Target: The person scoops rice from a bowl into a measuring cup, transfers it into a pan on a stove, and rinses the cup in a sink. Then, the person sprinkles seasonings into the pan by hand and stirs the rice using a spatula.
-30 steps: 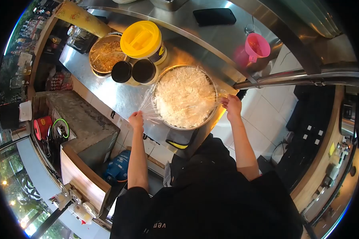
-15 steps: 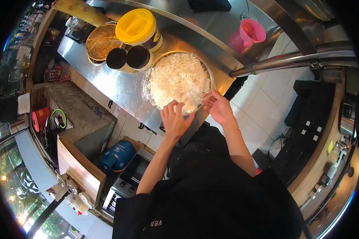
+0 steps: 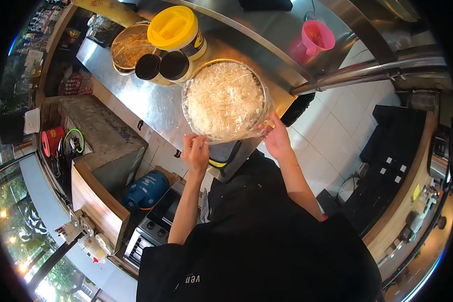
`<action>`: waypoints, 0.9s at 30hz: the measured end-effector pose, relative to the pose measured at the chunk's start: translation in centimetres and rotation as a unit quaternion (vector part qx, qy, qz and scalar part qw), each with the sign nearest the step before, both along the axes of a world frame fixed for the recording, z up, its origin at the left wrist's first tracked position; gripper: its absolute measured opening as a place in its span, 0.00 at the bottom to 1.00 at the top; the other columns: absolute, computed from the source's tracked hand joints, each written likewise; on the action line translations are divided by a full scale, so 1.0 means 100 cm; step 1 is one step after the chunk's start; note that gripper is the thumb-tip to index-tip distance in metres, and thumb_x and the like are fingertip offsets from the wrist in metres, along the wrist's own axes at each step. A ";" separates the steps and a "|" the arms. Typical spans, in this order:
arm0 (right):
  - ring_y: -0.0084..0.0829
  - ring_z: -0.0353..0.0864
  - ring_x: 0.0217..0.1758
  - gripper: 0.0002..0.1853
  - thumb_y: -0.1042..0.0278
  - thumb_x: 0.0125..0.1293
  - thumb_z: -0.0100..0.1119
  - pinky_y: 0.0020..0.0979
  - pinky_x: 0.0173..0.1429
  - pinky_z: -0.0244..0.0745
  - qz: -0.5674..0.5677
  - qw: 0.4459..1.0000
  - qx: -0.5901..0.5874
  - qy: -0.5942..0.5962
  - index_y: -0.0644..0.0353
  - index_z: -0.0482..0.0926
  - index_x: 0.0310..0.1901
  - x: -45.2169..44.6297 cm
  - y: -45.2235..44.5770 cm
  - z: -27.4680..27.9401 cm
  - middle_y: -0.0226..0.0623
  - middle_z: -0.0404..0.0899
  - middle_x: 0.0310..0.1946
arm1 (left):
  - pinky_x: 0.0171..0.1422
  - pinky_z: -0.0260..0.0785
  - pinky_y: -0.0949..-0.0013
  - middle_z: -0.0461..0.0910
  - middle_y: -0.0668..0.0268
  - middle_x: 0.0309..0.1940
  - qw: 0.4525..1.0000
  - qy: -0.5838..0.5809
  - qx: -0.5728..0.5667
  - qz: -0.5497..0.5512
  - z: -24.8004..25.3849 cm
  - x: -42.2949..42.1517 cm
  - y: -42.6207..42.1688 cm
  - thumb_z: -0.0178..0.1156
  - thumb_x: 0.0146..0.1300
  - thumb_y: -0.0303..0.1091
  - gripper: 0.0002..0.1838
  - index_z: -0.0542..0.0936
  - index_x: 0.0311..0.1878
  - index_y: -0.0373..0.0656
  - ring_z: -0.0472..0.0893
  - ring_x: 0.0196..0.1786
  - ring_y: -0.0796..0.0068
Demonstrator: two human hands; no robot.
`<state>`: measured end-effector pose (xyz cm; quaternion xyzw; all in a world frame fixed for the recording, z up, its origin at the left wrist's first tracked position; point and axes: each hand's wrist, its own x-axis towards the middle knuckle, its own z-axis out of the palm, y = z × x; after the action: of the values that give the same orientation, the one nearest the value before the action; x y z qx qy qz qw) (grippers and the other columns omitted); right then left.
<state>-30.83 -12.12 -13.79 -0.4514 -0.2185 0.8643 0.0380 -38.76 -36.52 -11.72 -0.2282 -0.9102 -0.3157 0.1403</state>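
Observation:
A round metal bowl full of white rice stands on the steel counter. Clear plastic wrap lies over the rice and hangs past the rim. At the bowl's near left edge, my left hand has its fingers curled on the wrap. On the near right side my right hand pinches another part of the wrap, its fingertips partly behind the film. Just in front of the bowl lies a black object with a yellow-green stripe, its kind unclear.
Behind the bowl stand two black-lidded jars, a yellow-lidded tub and a pan of shredded brown food. A pink container sits on the shelf at right. A blue gas cylinder stands below left.
My left hand has moved left and down from the bowl's front to its near left edge. The wrap now looks tighter over the rice, and the black striped object shows more.

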 end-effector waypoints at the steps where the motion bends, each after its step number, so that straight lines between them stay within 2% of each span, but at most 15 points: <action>1: 0.27 0.77 0.36 0.13 0.53 0.67 0.57 0.29 0.41 0.67 0.039 0.998 -0.039 0.024 0.49 0.71 0.47 0.002 -0.003 0.000 0.35 0.81 0.36 | 0.27 0.71 0.68 0.77 0.65 0.35 1.000 -0.022 -0.004 0.002 -0.002 0.007 -0.001 0.65 0.48 0.21 0.10 0.81 0.34 0.44 0.79 0.26 0.68; 4: 0.24 0.77 0.34 0.11 0.58 0.62 0.63 0.26 0.40 0.65 0.109 0.993 -0.049 0.025 0.55 0.77 0.40 0.005 -0.015 0.023 0.33 0.83 0.36 | 0.28 0.71 0.68 0.77 0.64 0.34 0.998 -0.059 0.001 -0.009 -0.013 0.027 -0.008 0.65 0.48 0.21 0.10 0.82 0.35 0.44 0.79 0.27 0.68; 6: 0.20 0.76 0.33 0.10 0.60 0.63 0.62 0.22 0.37 0.64 0.223 0.973 0.054 -0.020 0.56 0.79 0.39 0.013 -0.017 0.010 0.32 0.83 0.35 | 0.29 0.71 0.68 0.77 0.62 0.34 0.997 -0.074 0.011 -0.025 -0.023 0.035 -0.014 0.66 0.48 0.20 0.11 0.83 0.36 0.43 0.78 0.27 0.69; 8: 0.16 0.73 0.32 0.09 0.62 0.63 0.61 0.19 0.34 0.61 0.233 0.966 0.095 -0.054 0.56 0.80 0.41 0.021 -0.010 -0.010 0.31 0.83 0.35 | 0.29 0.72 0.67 0.77 0.62 0.34 0.993 -0.114 0.004 -0.041 -0.034 0.039 -0.022 0.64 0.51 0.21 0.09 0.82 0.35 0.43 0.80 0.28 0.66; 11: 0.15 0.71 0.34 0.12 0.61 0.61 0.62 0.23 0.37 0.62 0.140 0.949 0.258 -0.113 0.54 0.79 0.44 0.026 -0.005 -0.061 0.24 0.77 0.29 | 0.33 0.74 0.65 0.77 0.60 0.35 0.984 -0.134 -0.073 -0.090 -0.053 0.031 -0.025 0.61 0.54 0.22 0.08 0.82 0.38 0.43 0.80 0.29 0.61; 12: 0.15 0.71 0.34 0.12 0.61 0.61 0.62 0.23 0.37 0.62 0.145 0.949 0.257 -0.114 0.54 0.79 0.44 0.023 -0.008 -0.074 0.24 0.77 0.29 | 0.33 0.74 0.65 0.77 0.60 0.35 0.984 -0.137 -0.072 -0.086 -0.060 0.031 -0.027 0.61 0.54 0.22 0.08 0.82 0.38 0.43 0.80 0.29 0.61; 14: 0.18 0.71 0.34 0.18 0.61 0.59 0.64 0.26 0.40 0.66 0.053 0.844 0.450 -0.286 0.58 0.75 0.48 0.015 -0.013 -0.092 0.28 0.73 0.29 | 0.43 0.75 0.62 0.79 0.59 0.38 0.958 -0.272 -0.076 -0.057 -0.070 0.026 -0.031 0.56 0.60 0.25 0.07 0.81 0.40 0.40 0.81 0.36 0.59; 15: 0.24 0.72 0.33 0.23 0.57 0.60 0.63 0.29 0.40 0.70 0.051 0.830 0.466 -0.303 0.61 0.72 0.52 0.019 -0.014 -0.089 0.32 0.72 0.33 | 0.43 0.75 0.62 0.79 0.59 0.38 0.958 -0.271 -0.076 -0.055 -0.067 0.020 -0.033 0.56 0.60 0.25 0.07 0.81 0.40 0.40 0.81 0.36 0.59; 16: 0.24 0.72 0.33 0.23 0.57 0.60 0.63 0.29 0.40 0.70 0.048 0.831 0.467 -0.299 0.61 0.72 0.52 0.021 -0.018 -0.073 0.32 0.72 0.33 | 0.47 0.75 0.59 0.80 0.58 0.40 0.894 -0.422 0.100 0.114 -0.062 0.009 -0.034 0.54 0.64 0.30 0.09 0.80 0.44 0.39 0.81 0.41 0.59; 17: 0.28 0.75 0.36 0.22 0.59 0.62 0.62 0.30 0.41 0.74 0.041 0.899 0.353 -0.258 0.63 0.72 0.53 0.023 -0.025 -0.047 0.36 0.73 0.36 | 0.52 0.74 0.57 0.81 0.57 0.42 0.752 -0.538 0.268 0.270 -0.060 -0.002 -0.035 0.52 0.69 0.35 0.13 0.79 0.47 0.37 0.80 0.45 0.59; 18: 0.31 0.78 0.38 0.21 0.60 0.65 0.60 0.30 0.42 0.77 0.035 0.948 0.232 -0.214 0.65 0.71 0.54 0.022 -0.032 -0.027 0.40 0.74 0.39 | 0.52 0.74 0.57 0.81 0.57 0.42 0.753 -0.537 0.269 0.270 -0.063 -0.012 -0.039 0.52 0.69 0.35 0.13 0.79 0.47 0.37 0.80 0.45 0.59; 20: 0.35 0.80 0.42 0.18 0.59 0.67 0.58 0.33 0.40 0.80 0.065 0.990 0.089 -0.086 0.64 0.73 0.50 0.012 -0.054 -0.009 0.40 0.75 0.39 | 0.54 0.73 0.56 0.79 0.53 0.49 0.587 -0.554 0.554 0.203 -0.072 -0.036 -0.045 0.43 0.72 0.51 0.26 0.71 0.58 0.36 0.79 0.50 0.58; 21: 0.38 0.81 0.44 0.13 0.63 0.68 0.56 0.36 0.44 0.81 0.063 0.995 0.070 -0.026 0.64 0.72 0.45 0.003 -0.062 -0.009 0.41 0.75 0.41 | 0.54 0.73 0.56 0.79 0.53 0.49 0.584 -0.555 0.556 0.205 -0.073 -0.048 -0.046 0.43 0.72 0.51 0.26 0.71 0.58 0.36 0.79 0.50 0.58; 23: 0.38 0.81 0.43 0.11 0.65 0.68 0.55 0.38 0.44 0.82 0.036 0.996 0.064 -0.047 0.65 0.71 0.43 -0.002 -0.067 -0.021 0.42 0.75 0.41 | 0.56 0.72 0.57 0.73 0.52 0.59 0.583 -0.627 0.508 0.096 -0.061 -0.078 -0.040 0.39 0.72 0.57 0.32 0.65 0.64 0.37 0.76 0.56 0.60; 27: 0.39 0.82 0.40 0.08 0.74 0.67 0.52 0.40 0.43 0.84 0.021 0.989 0.124 -0.075 0.67 0.68 0.44 -0.009 -0.066 -0.043 0.44 0.74 0.40 | 0.57 0.70 0.59 0.65 0.55 0.66 0.635 -0.619 0.444 0.127 -0.026 -0.113 -0.001 0.38 0.72 0.58 0.34 0.59 0.69 0.39 0.73 0.59 0.61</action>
<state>-31.73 -18.72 -18.12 -0.5023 -0.3351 0.7949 0.0592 -50.08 -36.67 -14.30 0.2285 -0.5536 -0.7284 -0.3328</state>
